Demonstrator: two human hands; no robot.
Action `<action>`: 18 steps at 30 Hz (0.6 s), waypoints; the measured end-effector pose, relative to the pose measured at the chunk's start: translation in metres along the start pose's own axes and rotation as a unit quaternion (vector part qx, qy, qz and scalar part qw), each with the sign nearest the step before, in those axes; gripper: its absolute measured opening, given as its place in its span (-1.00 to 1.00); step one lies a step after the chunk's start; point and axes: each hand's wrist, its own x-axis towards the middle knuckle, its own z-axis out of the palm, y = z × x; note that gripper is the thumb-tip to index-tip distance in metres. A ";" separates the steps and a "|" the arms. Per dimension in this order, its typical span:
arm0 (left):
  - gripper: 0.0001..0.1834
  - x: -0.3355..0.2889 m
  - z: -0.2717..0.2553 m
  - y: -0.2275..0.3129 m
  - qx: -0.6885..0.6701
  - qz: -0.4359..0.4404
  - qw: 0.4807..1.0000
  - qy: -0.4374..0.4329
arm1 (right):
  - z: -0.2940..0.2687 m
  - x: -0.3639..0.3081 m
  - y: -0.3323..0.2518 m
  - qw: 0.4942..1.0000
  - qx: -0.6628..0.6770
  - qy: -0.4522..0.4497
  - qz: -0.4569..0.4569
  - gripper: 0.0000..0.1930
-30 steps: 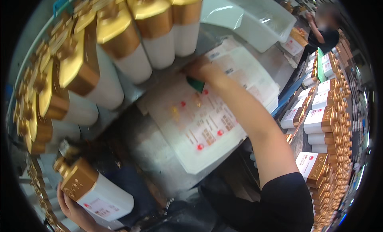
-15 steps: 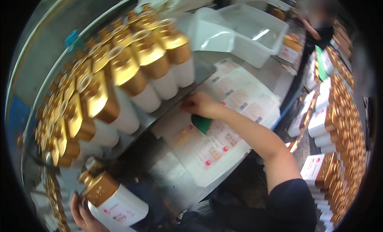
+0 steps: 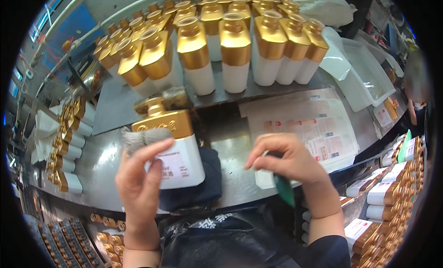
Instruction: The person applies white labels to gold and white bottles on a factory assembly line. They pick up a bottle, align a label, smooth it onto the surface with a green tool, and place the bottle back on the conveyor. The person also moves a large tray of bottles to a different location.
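In front of me a white bottle (image 3: 182,164) with a gold shoulder and neck leans back on a dark folded cloth (image 3: 210,185). My left hand (image 3: 138,180) grips its left side, thumb and a finger over the printed label. Grey knitted fabric (image 3: 147,139) covers or lies against the other fingers; I cannot tell which. To the right, my right hand (image 3: 288,159) is closed on a green flat scraper (image 3: 284,190), which hangs below the palm. Its thumb and forefinger are nearly pinched; whether anything thin is between them cannot be made out.
Gold-shouldered bottles (image 3: 235,51) stand in rows on a raised shelf behind. Printed label sheets (image 3: 323,129) lie at the right, near a white plastic tub (image 3: 364,79). More bottles lie stacked at the left (image 3: 69,148) and right (image 3: 383,194). A person (image 3: 417,106) is at far right.
My view has swung left. My right hand has come back from the label sheets toward the bottle, still with the green scraper. The bottle now sits more upright in view.
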 end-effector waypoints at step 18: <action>-0.69 -0.003 -0.064 -0.102 -0.071 -0.082 0.988 0.106 | -0.195 0.048 0.171 0.794 -0.566 0.069 0.210 -0.54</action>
